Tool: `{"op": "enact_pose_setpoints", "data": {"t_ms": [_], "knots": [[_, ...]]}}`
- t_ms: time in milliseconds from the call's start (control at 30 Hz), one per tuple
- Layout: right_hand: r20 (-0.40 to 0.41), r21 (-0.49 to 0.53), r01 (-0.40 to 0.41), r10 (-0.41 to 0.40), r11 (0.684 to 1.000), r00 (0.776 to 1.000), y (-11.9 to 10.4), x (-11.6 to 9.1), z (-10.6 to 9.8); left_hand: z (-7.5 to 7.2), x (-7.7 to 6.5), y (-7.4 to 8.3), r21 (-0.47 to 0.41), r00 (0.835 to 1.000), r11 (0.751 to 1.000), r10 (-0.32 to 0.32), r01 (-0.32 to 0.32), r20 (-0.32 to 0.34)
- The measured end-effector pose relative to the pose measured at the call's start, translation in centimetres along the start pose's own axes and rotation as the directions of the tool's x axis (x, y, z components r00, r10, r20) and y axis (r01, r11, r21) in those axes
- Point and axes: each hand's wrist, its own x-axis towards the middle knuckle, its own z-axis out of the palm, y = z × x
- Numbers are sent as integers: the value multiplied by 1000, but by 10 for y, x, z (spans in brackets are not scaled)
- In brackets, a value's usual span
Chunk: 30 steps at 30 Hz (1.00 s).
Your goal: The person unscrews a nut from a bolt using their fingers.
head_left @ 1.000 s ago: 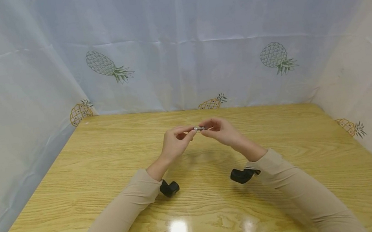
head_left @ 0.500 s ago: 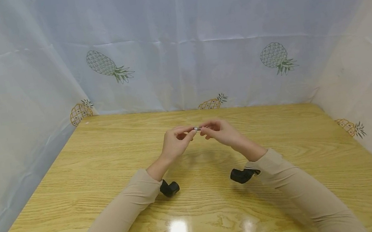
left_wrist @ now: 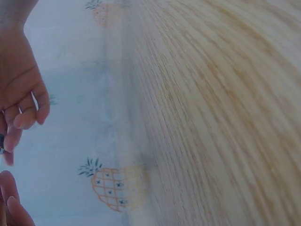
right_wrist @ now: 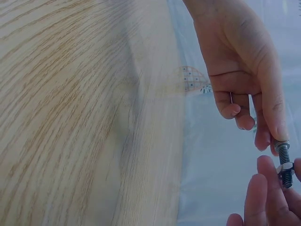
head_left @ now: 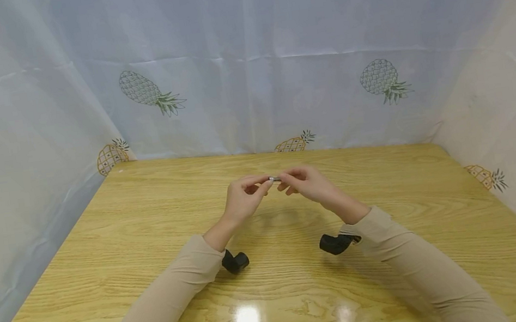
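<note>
A small metal bolt [right_wrist: 284, 153] with a threaded shaft is held between the two hands, above the table. My left hand [head_left: 241, 199] pinches its head end between thumb and fingertip; the other fingers of that hand [right_wrist: 240, 61] are curled loosely. A hex nut [right_wrist: 286, 168] sits around the shaft, with the threaded tip reaching past it. Fingers of my right hand [head_left: 308, 182] pinch at the nut from both sides. In the left wrist view the right hand [left_wrist: 21, 84] and left fingertips [left_wrist: 9, 197] show, but the bolt is mostly out of frame.
Beneath the hands lies a wood-grain table [head_left: 286, 289]. A pale curtain [head_left: 248, 91] printed with pineapples surrounds its back and sides. Black elbow-shaped pieces [head_left: 236, 262] stick out below both sleeve cuffs.
My right fingers have moved left along the bolt and rolled around it, covering the nut that showed one second ago. My left hand has stayed still.
</note>
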Motion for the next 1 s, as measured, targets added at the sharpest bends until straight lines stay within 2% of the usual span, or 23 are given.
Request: {"op": "enact_pose_setpoints", "data": {"t_ms": [133,367,667,1000], "knots": [[-17,-16,13,-13,1000,1000,0,0,1,1,4,-13,-16,1000,1000,5,-5,-6],[-70,1,15,-15,1000,997,-2,-2,1,1,4,-15,-21,1000,1000,8,-8,-11],[0,-8,-17,17,1000,1000,0,1,1,1,5,-16,-6,1000,1000,20,-20,-10],[-84,-7,4,-5,1000,996,-2,0,3,2,4,-18,-24,999,999,38,-39,-23]]}}
